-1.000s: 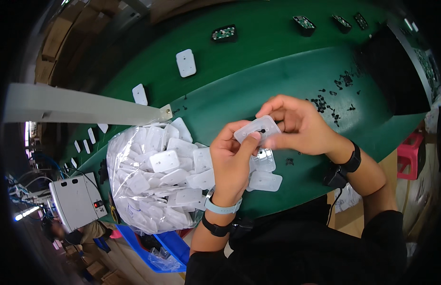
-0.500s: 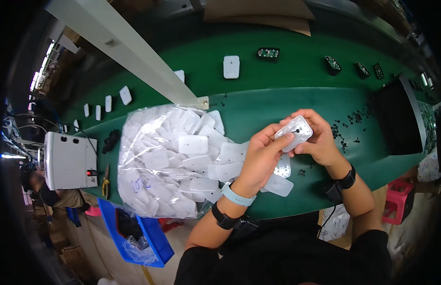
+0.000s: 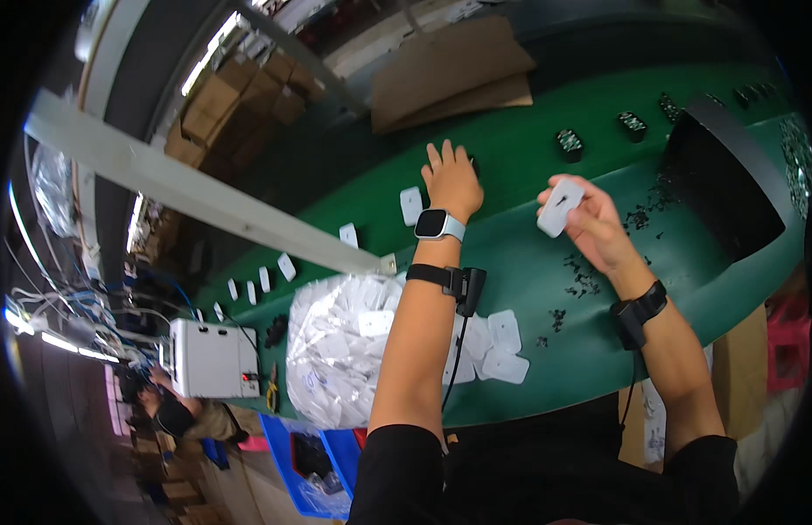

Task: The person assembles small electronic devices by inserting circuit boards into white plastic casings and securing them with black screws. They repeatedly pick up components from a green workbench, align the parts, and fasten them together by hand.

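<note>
My left hand (image 3: 452, 182) reaches out over the far green belt, palm down and fingers spread. Beside it, a dark object (image 3: 473, 164) shows only in part; whether I touch it is hidden. To the left of that hand lies a white plastic cover (image 3: 410, 206). My right hand (image 3: 598, 229) is closed on another white plastic cover (image 3: 561, 208), held up above the green table, with a small black part on its face. Between my arms, several loose white covers (image 3: 504, 332) lie beside a clear plastic bag (image 3: 323, 385) filled with more of them.
Black casings with green circuit boards (image 3: 570, 144) stand along the belt. Small black parts (image 3: 584, 278) lie scattered near a large black bin (image 3: 730, 179). A slanted white post (image 3: 205, 184) crosses the left side. Pliers (image 3: 272, 389) lie by a white box-shaped machine (image 3: 212, 359); a person sits beyond.
My left hand has let go of the white cover and moved far forward over the belt. The right hand keeps the cover. The view has shifted.
</note>
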The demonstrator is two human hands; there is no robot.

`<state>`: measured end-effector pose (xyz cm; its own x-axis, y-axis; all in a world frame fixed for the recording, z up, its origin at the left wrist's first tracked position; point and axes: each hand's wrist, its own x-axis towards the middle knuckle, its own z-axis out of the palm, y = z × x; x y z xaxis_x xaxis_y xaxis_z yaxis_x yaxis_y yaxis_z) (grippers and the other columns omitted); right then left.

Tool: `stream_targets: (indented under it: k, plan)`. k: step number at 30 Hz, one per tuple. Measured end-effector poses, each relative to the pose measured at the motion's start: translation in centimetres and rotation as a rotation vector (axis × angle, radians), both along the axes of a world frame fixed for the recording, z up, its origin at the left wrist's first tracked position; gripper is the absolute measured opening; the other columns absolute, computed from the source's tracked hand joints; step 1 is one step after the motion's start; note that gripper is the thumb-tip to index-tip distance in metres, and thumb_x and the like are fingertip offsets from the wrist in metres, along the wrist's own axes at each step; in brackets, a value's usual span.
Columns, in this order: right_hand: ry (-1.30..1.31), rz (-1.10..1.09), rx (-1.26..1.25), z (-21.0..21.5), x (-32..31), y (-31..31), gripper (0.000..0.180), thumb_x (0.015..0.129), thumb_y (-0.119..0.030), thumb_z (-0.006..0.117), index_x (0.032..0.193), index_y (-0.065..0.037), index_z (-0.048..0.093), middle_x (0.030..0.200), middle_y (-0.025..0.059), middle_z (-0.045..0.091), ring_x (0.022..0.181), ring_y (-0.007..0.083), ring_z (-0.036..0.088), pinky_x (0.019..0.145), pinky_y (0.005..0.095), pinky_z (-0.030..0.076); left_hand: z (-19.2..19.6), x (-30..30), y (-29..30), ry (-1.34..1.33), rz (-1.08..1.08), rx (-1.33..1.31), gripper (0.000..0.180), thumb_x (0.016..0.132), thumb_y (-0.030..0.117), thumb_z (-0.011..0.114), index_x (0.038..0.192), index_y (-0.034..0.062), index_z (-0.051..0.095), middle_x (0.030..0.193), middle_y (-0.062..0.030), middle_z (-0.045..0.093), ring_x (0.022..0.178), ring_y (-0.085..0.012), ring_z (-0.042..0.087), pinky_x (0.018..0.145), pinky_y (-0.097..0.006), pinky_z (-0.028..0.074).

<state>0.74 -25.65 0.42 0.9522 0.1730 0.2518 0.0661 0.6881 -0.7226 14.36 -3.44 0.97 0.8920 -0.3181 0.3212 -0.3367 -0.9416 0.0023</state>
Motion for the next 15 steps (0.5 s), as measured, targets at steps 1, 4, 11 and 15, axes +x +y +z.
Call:
stream_targets:
  k: [1,4,11,15]
  plan:
    - [0.012,0.0,-0.025,-0.3,0.1,-0.1,0.051,0.089,-0.006,0.07,0.135,0.001,0.051,0.122,0.0159,0.066,0.11,0.0227,0.066,0.099,0.0363,0.052,-1.1,1.1,-0.1,0.054,-0.03,0.099,0.049,0.086,0.005,0.06,0.134,0.0009,0.052,0.148,-0.0216,0.044,0.146,-0.0417,0.029,0.108,-0.054,0.035]
    - [0.025,-0.003,-0.05,0.4,-0.5,-1.1,0.05,0.088,-0.006,0.072,0.133,0.001,0.054,0.119,0.0149,0.067,0.107,0.0198,0.066,0.095,0.0339,0.053,-1.9,3.0,-1.1,0.116,-0.124,0.143,0.048,0.087,0.006,0.062,0.133,0.0035,0.053,0.14,-0.0242,0.051,0.139,-0.0405,0.041,0.107,-0.053,0.039]
    - [-0.012,0.015,-0.041,0.2,-0.7,-1.8,0.057,0.082,-0.018,0.079,0.131,0.0,0.056,0.114,0.0138,0.069,0.106,0.0242,0.067,0.093,0.037,0.054,4.2,-4.4,-2.6,0.667,-0.098,-1.414,0.036,0.092,0.02,0.07,0.115,-0.0025,0.055,0.104,-0.015,0.061,0.096,-0.0274,0.065,0.081,-0.038,0.056]
    - [-0.01,0.112,0.073,0.2,-1.0,-0.8,0.063,0.079,-0.027,0.081,0.131,0.0,0.057,0.113,0.0144,0.069,0.106,0.0269,0.068,0.093,0.0378,0.055,6.8,-13.3,-1.1,0.882,-0.203,-2.113,0.033,0.093,0.015,0.065,0.118,-0.002,0.052,0.105,-0.0155,0.057,0.091,-0.0274,0.061,0.083,-0.042,0.058]
